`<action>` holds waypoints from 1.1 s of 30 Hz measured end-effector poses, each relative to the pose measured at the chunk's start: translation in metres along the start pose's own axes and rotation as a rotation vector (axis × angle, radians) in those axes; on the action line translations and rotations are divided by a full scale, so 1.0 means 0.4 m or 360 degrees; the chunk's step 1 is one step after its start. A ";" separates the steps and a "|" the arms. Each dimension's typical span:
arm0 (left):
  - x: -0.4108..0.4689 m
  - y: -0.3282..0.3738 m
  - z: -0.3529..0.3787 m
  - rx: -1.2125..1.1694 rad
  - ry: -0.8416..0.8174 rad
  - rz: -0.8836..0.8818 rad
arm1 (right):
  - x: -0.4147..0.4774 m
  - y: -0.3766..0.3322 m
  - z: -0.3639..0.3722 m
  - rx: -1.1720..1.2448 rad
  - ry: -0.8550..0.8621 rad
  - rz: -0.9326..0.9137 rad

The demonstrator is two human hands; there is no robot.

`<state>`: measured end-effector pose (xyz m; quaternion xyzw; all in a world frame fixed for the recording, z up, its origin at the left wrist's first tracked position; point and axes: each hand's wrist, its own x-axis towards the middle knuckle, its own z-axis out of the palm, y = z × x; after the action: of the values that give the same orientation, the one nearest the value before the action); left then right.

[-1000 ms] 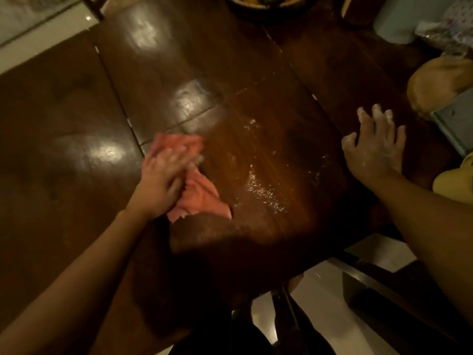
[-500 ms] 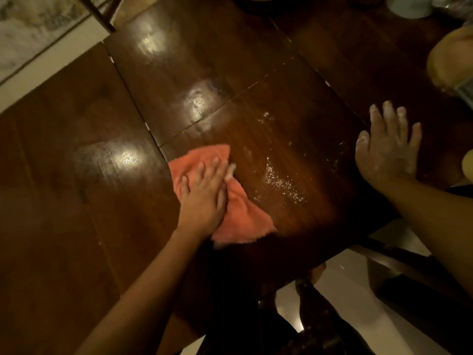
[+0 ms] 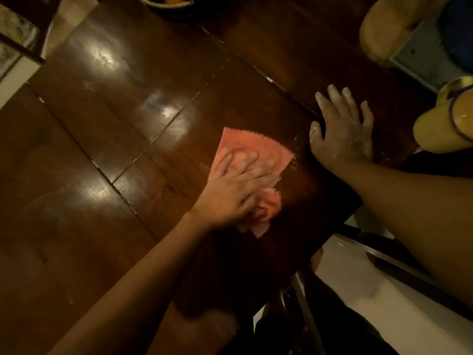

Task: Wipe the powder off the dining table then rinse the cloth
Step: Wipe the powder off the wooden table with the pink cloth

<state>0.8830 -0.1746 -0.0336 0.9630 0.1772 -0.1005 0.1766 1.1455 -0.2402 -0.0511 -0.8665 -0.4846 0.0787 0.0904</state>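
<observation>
My left fingers (image 3: 243,162) lie spread and flat on the pink cloth (image 3: 256,147), pressing it down on the dark wooden worktop (image 3: 107,124); they grip nothing, they only pin the fabric under the palm of my left hand (image 3: 230,190). The cloth lies part fanned out beyond my fingertips, part bunched under the heel of that hand. It looks thin, soft and light, so I judge it will fold and slide easily on the glossy wood, and that flat pressure over its middle suits wiping; for rinsing I would gather it by the bunched part near my wrist. Just past the cloth's far edge a few specks of white powder (image 3: 297,139) lie on the wood, between the cloth and my right hand (image 3: 343,134). That hand rests flat on the worktop beside the cloth, fingers open and dusted white, holding nothing. So I judge the wiping is only partly done and the rinse has not begun. Beyond my right hand from the cloth stands a yellow container (image 3: 445,124) with a dark rim line; it seems to hold something pale yellow, but I cannot tell what. Far beyond the cloth, at the worktop's far side, is a dark bowl (image 3: 169,6) holding something orange, mostly cut off.
</observation>
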 end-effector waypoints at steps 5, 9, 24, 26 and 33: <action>-0.020 -0.171 -0.048 -0.0167 0.0333 -0.0701 | 0.001 -0.003 -0.009 0.0034 -0.0028 0.0013; 0.130 -0.176 -0.076 -0.0214 0.0409 -0.1417 | 0.001 -0.001 -0.007 0.0090 0.0000 0.0017; 0.185 -0.104 -0.073 -0.0297 0.0385 -0.0760 | 0.006 0.004 -0.003 0.0180 -0.0021 0.0051; 0.260 -0.073 -0.084 -0.0236 0.0391 -0.0929 | 0.006 0.006 -0.003 0.0206 0.0010 0.0057; 0.169 0.064 -0.010 0.0157 0.0052 0.0039 | 0.013 0.004 -0.013 0.0326 -0.0030 0.0125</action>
<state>0.9553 -0.1746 -0.0394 0.9741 0.1631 -0.0912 0.1271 1.1507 -0.2371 -0.0465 -0.8702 -0.4407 0.1395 0.1707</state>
